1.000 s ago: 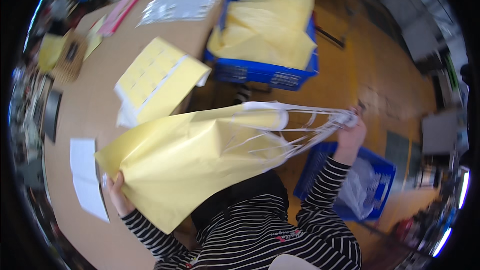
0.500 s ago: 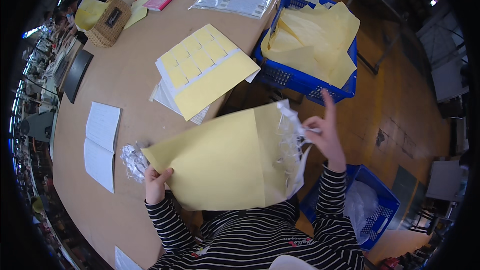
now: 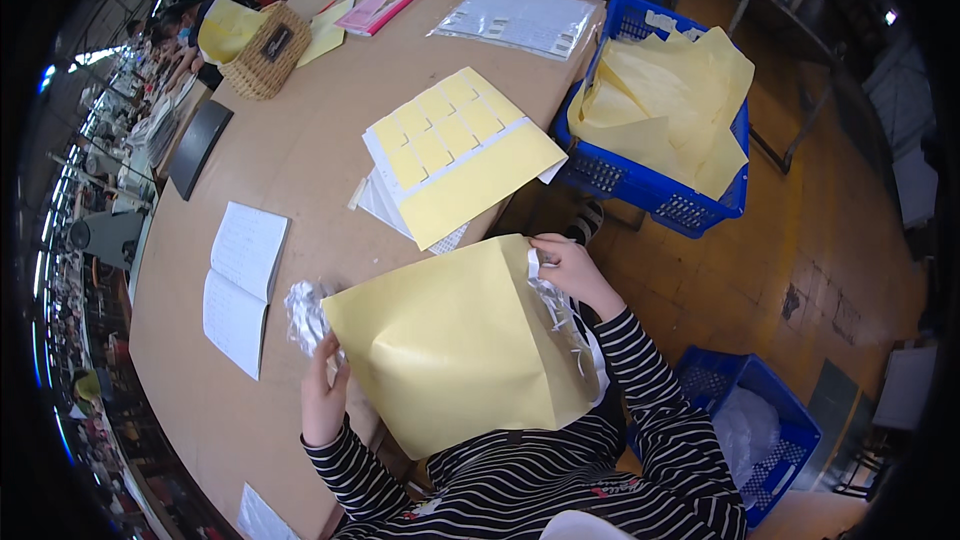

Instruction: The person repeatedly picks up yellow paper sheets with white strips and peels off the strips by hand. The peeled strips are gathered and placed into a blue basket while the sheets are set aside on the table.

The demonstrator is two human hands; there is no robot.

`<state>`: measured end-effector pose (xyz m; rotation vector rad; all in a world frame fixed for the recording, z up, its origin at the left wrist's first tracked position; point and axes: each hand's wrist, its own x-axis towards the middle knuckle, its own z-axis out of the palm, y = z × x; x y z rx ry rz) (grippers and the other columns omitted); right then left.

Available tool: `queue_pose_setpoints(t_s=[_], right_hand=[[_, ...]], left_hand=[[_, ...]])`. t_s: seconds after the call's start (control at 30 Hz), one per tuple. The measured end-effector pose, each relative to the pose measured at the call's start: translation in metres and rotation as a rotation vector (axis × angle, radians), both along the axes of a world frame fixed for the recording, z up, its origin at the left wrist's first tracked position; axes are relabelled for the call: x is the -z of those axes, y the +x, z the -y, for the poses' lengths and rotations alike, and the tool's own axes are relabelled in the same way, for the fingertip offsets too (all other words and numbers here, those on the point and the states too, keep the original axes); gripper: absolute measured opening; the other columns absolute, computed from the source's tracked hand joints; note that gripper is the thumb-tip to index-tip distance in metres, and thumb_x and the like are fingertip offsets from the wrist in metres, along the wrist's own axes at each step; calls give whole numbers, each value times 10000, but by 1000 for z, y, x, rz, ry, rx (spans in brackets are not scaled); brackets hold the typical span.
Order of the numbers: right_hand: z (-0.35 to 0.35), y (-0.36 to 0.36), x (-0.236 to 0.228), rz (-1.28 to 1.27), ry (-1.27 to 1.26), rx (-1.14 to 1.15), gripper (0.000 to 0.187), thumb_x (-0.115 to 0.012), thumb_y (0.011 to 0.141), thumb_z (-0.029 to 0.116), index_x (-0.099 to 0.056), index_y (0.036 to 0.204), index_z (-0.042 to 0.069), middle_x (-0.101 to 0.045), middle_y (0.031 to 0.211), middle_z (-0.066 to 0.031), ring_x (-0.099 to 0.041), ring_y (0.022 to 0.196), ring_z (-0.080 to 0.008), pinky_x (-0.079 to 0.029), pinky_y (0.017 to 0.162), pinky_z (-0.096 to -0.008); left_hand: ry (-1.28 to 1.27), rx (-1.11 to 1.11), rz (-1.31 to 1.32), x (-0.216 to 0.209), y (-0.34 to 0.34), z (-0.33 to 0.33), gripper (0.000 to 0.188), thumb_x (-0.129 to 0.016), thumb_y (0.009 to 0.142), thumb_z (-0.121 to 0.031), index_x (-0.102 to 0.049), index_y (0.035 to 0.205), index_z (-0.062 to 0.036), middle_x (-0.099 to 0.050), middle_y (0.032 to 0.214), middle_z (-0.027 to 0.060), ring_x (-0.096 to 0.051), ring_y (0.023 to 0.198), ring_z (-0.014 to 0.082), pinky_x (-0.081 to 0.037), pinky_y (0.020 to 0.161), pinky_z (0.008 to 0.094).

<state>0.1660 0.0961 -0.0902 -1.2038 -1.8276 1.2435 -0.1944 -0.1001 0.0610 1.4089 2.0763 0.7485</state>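
Note:
A large yellow paper sheet rises tilted over my lap, folded near its right side. Thin white paper strips hang along that right end. My right hand is closed at the sheet's upper right corner, pinching a white strip there. Beside the sheet's left edge is my left hand, thumb and forefinger apart; whether its other fingers touch the back of the sheet is hidden. Crumpled shiny white scraps lie on the table just beyond the left hand.
Cut yellow sheets lie stacked on the brown table. An open notebook is at left, a wicker basket farther back. One blue crate holds yellow paper; another blue crate at lower right holds clear plastic.
My right hand has moved left and inward to the sheet's upper corner, its raised finger now folded down. The sheet has bent more steeply. My left thumb has come off the sheet's face.

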Motion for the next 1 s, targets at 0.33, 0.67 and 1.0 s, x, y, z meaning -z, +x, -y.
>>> queue_pose_setpoints(t_s=[0.33, 0.67, 1.0], right_hand=[[23, 19, -99, -3, 426, 253, 151, -616, 791, -51, -657, 936, -42, -658, 1008, -136, -649, 885, -316, -525, 784, -365], [41, 91, -210, 235, 1109, 422, 246, -584, 784, 31, -673, 1009, -12, -603, 1129, -167, -618, 954, -313, -499, 803, -411], [63, 97, -212, 161, 1175, 459, 198, -550, 781, 87, -673, 935, 92, -503, 1167, -159, -522, 1025, -324, -456, 878, -451]], left_hand=[[106, 267, -289, -62, 110, -69, 536, -689, 882, -195, -505, 1375, -92, -463, 1429, 231, -397, 1356, 410, -338, 1108, 482], [508, 701, 38, -67, 223, -166, 354, -677, 851, -268, -682, 1193, -181, -652, 668, 109, -657, 682, 297, -529, 661, 379], [678, 666, 407, -76, 291, -148, 401, -571, 930, -222, -565, 1301, -73, -653, 750, 154, -654, 704, 340, -523, 623, 423]])
